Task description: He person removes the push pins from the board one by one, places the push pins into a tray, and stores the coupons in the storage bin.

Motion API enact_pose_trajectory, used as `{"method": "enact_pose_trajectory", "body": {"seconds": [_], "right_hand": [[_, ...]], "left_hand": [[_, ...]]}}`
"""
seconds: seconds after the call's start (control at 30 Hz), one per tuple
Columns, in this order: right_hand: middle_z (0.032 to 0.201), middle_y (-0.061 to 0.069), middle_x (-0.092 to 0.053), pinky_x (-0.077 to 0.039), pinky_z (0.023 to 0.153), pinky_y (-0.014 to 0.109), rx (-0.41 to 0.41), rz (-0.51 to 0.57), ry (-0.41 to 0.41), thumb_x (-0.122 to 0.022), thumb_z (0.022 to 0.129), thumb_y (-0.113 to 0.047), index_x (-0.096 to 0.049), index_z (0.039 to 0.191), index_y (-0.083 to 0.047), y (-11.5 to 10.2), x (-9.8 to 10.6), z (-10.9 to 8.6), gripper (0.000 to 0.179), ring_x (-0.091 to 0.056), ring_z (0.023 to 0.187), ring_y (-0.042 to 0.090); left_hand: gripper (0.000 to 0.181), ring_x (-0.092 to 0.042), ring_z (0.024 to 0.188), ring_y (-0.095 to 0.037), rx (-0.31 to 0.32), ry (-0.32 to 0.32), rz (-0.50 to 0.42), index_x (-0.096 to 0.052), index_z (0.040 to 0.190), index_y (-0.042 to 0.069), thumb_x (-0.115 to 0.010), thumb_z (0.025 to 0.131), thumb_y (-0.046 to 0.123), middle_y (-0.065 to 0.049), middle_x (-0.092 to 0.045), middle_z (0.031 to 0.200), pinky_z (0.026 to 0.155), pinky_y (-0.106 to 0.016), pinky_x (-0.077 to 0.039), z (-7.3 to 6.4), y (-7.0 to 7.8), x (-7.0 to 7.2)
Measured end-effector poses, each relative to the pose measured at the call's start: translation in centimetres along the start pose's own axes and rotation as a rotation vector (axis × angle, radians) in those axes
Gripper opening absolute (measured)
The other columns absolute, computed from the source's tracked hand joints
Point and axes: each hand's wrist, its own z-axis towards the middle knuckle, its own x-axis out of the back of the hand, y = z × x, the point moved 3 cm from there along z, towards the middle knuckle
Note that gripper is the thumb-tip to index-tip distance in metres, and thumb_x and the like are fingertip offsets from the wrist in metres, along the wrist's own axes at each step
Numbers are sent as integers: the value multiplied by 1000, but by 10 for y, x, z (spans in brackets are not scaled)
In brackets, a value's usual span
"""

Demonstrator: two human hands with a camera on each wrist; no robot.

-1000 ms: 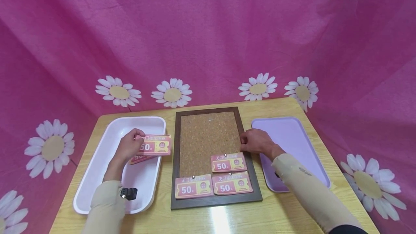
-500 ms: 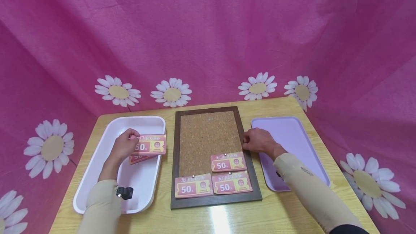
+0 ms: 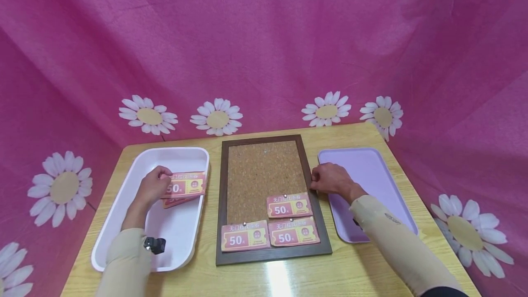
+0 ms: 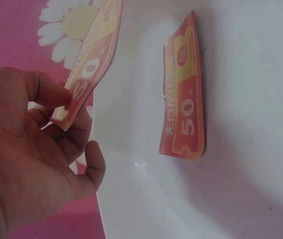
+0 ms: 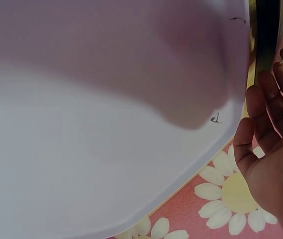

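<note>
My left hand [image 3: 150, 187] pinches a pink and yellow coupon [image 3: 187, 184] above the white tub [image 3: 103, 223]. Beneath it, a second coupon [image 4: 186, 99] leans inside the tub. At the cork board's right edge, my right hand [image 3: 332, 178] hovers beside the purple tray [image 3: 371, 182]. Its thumb and forefinger meet around a tiny pale thing, apparently a thumbtack [image 5: 281, 63], largely hidden by the fingers. On the framed cork board [image 3: 264, 168], three coupons are fixed near the bottom, such as the upper one [image 3: 290, 205], each with a metal tack at its top.
Inside the purple tray lie small tacks, one near its corner [image 5: 216, 118]. The wooden table [image 3: 214, 260] carries both containers with the board between them. A pink flowered cloth [image 3: 264, 49] hangs behind and at both sides.
My left hand has drawn leftward with its coupon, from over the gap by the board back over the tub. My right hand has shifted slightly right, off the board's frame.
</note>
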Motion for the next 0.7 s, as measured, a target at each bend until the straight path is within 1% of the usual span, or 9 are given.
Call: {"method": "enact_pose_trajectory", "body": {"seconds": [0.27, 0.5, 0.6, 0.7], "right_hand": [[69, -7, -61, -41, 58, 32, -3, 20, 2, -71, 73, -36, -64, 73, -23, 4, 0, -2, 14, -52, 65, 13], [65, -10, -59, -40, 59, 31, -41, 49, 2, -71, 72, -34, -63, 70, -25, 9, 2, -5, 12, -53, 64, 13], [65, -10, -60, -41, 60, 31, -45, 56, 4, -70, 72, -33, -64, 71, -25, 11, 2, -5, 10, -53, 65, 12], [69, -8, -61, -43, 63, 33, -55, 68, 8, -70, 73, -34, -66, 74, -24, 14, 3, -5, 11, -54, 68, 14]], "left_hand": [[33, -46, 111, -34, 10, 3, -1, -50, 120, 4, -40, 93, 20, -21, -50, 122, 84, -38, -37, 3, -9, -1], [34, -44, 113, -35, 17, 0, -10, -49, 121, 2, -39, 94, 20, -23, -48, 125, 89, -43, -37, 4, -15, 2], [35, -44, 113, -35, 32, -8, -8, -48, 122, 2, -38, 94, 20, -23, -48, 125, 88, -42, -38, 5, -18, 2], [36, -43, 112, -34, 54, -25, -14, -47, 123, 3, -37, 94, 21, -22, -47, 125, 85, -40, -38, 6, -21, 2]]}}
